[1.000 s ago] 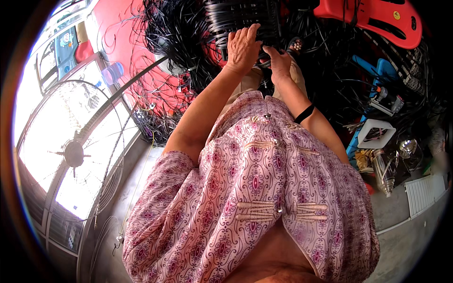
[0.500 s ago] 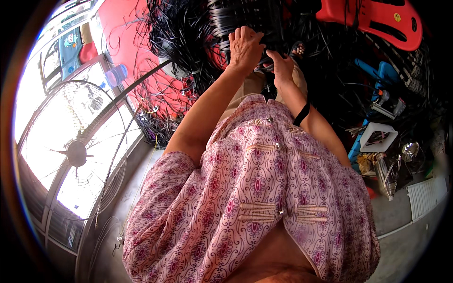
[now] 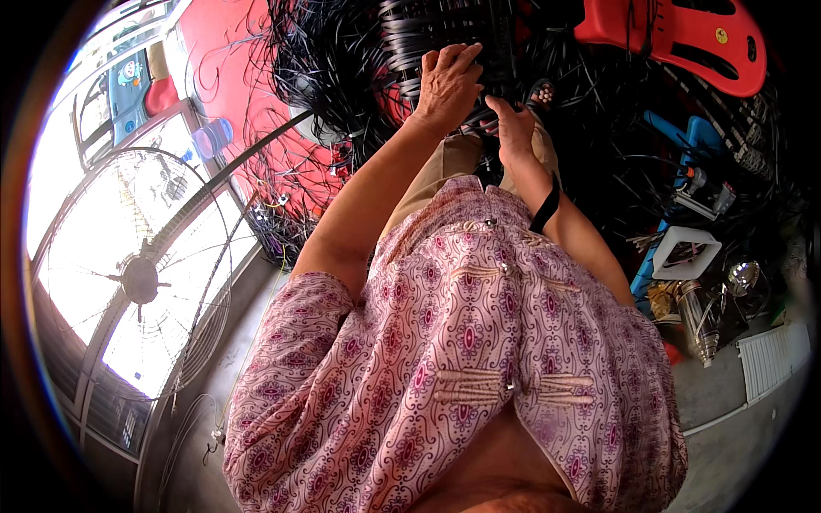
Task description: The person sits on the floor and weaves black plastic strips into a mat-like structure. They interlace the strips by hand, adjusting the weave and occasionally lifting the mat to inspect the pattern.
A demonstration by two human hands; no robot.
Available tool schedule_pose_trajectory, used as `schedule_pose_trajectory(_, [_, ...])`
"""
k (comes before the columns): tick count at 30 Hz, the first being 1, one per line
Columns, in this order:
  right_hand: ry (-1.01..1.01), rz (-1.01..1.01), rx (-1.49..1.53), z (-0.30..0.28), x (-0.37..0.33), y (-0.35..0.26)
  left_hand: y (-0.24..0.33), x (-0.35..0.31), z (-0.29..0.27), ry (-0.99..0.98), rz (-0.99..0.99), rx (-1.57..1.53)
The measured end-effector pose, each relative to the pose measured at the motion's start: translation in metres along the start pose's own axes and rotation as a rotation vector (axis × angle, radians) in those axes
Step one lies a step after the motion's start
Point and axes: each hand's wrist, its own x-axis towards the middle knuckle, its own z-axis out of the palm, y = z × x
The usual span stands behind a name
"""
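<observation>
Head view: the left hand point(image 3: 448, 92) overlaps black woven strips point(image 3: 407, 50), the curled right hand point(image 3: 516, 138) nearby; I cannot tell whether either grips anything.

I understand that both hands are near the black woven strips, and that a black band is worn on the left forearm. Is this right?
Not quite: the head view shows the black band on the right forearm instead. The left hand and right hand are indeed near the black woven strips.
</observation>
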Motion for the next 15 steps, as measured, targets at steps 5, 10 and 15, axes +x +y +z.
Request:
schedule_pose_trajectory(5, [0.007, 0.008, -0.010, -0.0007, -0.0016, -0.0010, 0.0008, -0.0006, -0.0015, 0.005, -0.003, -0.006])
schedule_pose_trajectory(10, [0.020, -0.002, -0.017, -0.0012, 0.0006, -0.0001, 0.0020, 0.0008, -0.0008, -0.007, -0.004, -0.007])
schedule_pose_trajectory(15, [0.022, -0.008, -0.005, -0.0031, 0.0028, 0.0033, 0.0026, -0.0011, 0.0024, 0.010, -0.003, -0.015])
